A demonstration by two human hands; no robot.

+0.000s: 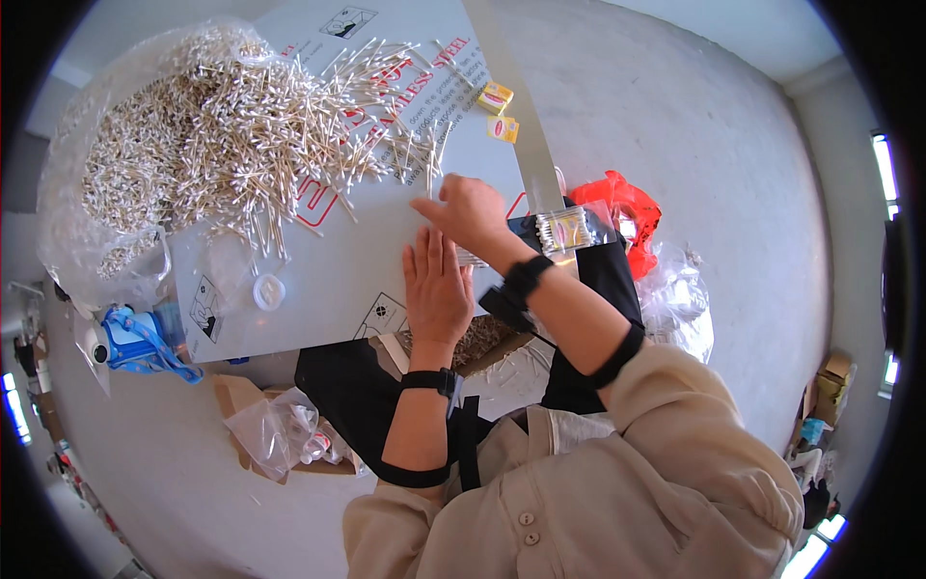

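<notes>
A large heap of cotton swabs (256, 145) spills from a clear plastic bag (68, 207) across the left and middle of the grey table (318, 265). My left hand (436, 294) lies flat near the table's front edge, fingers stretched forward and together. Just beyond it is my right hand (471, 210), its fingers curled at the heap's right fringe; loose swabs lie by its fingertips, and what it holds is hidden. Beneath my right wrist, a row of swabs (469, 258) partly shows. A filled clear packet of swabs (564, 230) sits right of that wrist.
Two small yellow cards (503, 128) lie near the right edge. A round white lid (268, 291) rests front left, near a blue strapped container (135, 338). Red (617, 207) and clear bags (678, 299) stand at right. Below are an open carton (246, 425) and a swab-filled box (487, 347).
</notes>
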